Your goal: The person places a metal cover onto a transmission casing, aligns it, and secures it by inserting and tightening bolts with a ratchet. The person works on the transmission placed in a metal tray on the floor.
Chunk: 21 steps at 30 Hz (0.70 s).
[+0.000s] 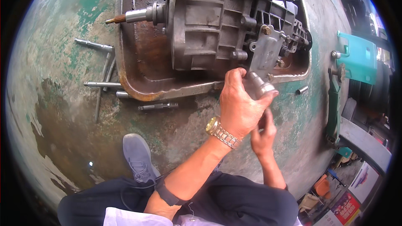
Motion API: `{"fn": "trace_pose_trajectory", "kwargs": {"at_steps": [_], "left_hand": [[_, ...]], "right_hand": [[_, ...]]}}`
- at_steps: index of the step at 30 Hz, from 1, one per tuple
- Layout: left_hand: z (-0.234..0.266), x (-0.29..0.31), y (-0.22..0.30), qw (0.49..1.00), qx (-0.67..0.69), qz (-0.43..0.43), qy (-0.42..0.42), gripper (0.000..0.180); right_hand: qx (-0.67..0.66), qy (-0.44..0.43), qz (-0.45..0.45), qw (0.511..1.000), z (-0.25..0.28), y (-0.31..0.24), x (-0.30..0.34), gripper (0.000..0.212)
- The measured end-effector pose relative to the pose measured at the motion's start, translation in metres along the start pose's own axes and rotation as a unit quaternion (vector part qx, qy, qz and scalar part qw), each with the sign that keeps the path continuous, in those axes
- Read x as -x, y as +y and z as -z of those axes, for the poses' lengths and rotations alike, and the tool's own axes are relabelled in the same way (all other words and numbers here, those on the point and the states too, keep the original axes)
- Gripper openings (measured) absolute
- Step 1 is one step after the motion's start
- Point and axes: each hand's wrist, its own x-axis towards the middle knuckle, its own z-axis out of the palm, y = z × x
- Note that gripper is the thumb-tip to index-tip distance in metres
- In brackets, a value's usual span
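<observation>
A grey metal gearbox with a splined shaft lies in a rusty, oily metal tray. My left hand, wearing a gold watch, reaches to the tray's near edge. Its thumb and fingers close round a silver, stepped, socket-like metal piece, slightly blurred. The narrower end of that piece points at the flat bolted cover plate on the gearbox; I cannot tell if they touch. Below and right of it, my right hand has curled fingers, partly hidden behind the left hand. What it holds, if anything, does not show.
Left of the tray lie a ratchet wrench, metal bars and an extension bar. A small socket lies on the worn green floor to the right. Beyond it stand a green metal arm and a turquoise part.
</observation>
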Motion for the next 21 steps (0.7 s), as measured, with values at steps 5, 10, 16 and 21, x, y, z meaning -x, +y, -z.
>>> {"fn": "trace_pose_trajectory", "kwargs": {"at_steps": [5, 10, 16, 21], "left_hand": [[0.029, -0.017, 0.007, 0.998, 0.056, 0.007, 0.018, 0.068], [0.099, -0.033, 0.04, 0.977, 0.175, -0.077, 0.096, 0.021], [0.124, -0.041, 0.064, 0.938, 0.203, -0.104, 0.263, 0.007], [0.103, -0.029, 0.047, 0.929, 0.284, -0.069, 0.226, 0.008]], "right_hand": [[-0.058, -0.182, 0.146, 0.971, -0.028, -0.054, 0.005, 0.048], [-0.054, -0.229, 0.269, 0.934, -0.036, -0.11, -0.054, 0.033], [0.081, -0.07, 0.359, 0.927, -0.028, -0.142, -0.12, 0.076], [0.213, 0.097, 0.377, 0.896, 0.015, -0.138, -0.161, 0.062]]}}
